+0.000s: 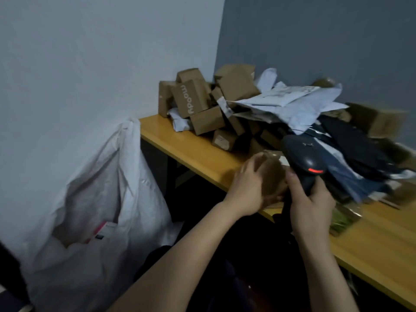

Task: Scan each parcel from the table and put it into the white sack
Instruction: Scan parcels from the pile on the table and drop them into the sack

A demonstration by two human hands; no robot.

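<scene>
The fingers of my left hand (246, 188) curl round a small brown parcel (273, 176) at the table (180, 143) edge; just right of them my right hand (311, 206) grips the scanner (308, 158) handle. The white sack (101, 188) stands open left of my fingers, a pile of parcels (236, 104) beyond them.
</scene>
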